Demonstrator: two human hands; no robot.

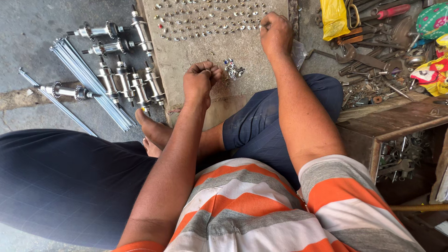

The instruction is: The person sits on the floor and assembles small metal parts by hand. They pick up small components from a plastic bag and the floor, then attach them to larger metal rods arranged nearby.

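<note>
1. Striped shirt (261,210) and crossed legs fill the foreground.
2. Left hand (199,83), curled shut, pinches a small metal part just beside a heap of small parts (233,70) on the board (205,46).
3. Right hand (276,33) pinches a piece at the rows of small parts (205,18).
4. Wheel hubs (126,79) and spokes (88,79) lie on the floor, left.

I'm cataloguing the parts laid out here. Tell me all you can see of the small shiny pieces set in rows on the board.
The small shiny pieces are tiny silvery metal bits, seemingly nuts or cones, too small to tell. They lie in several rough rows across the far part of a grey board. The right hand rests at the rows' right end, fingertips on them. A small loose heap of like pieces lies nearer, beside the closed left hand.
</note>
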